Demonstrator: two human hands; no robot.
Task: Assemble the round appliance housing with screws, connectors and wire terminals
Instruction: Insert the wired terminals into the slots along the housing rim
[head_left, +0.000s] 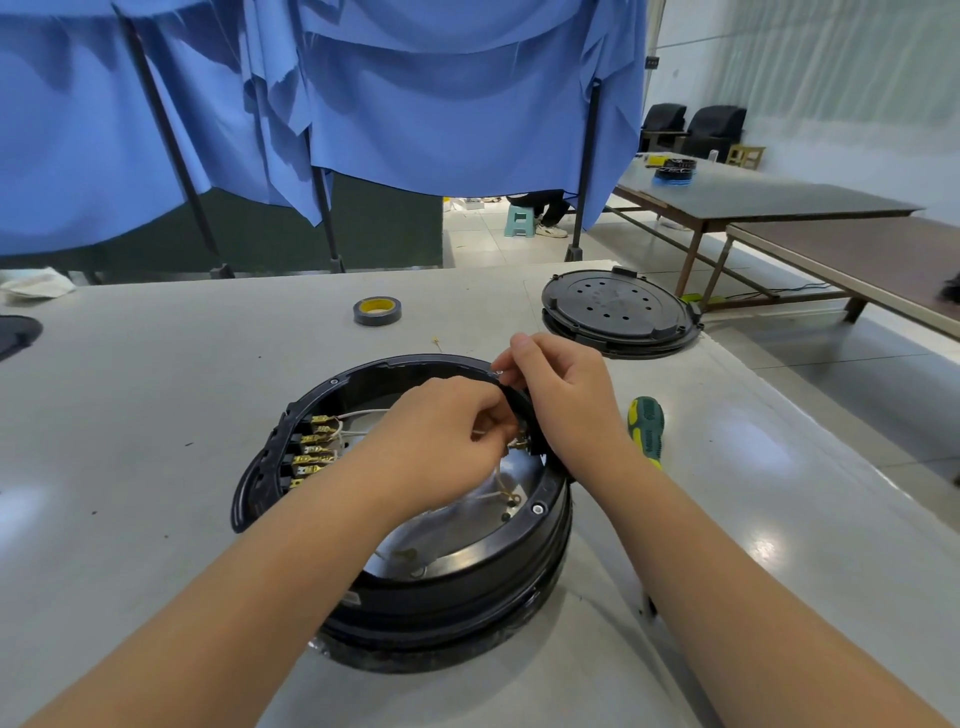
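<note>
Gleaming metal pan (457, 525) inside round black housing (467, 587)

Both hands crowd the right inner rim of the round black plastic housing (415, 582); brass wire terminals (311, 452) line its left wall, leaving bare grey tabletop (156, 389) alongside.
</note>
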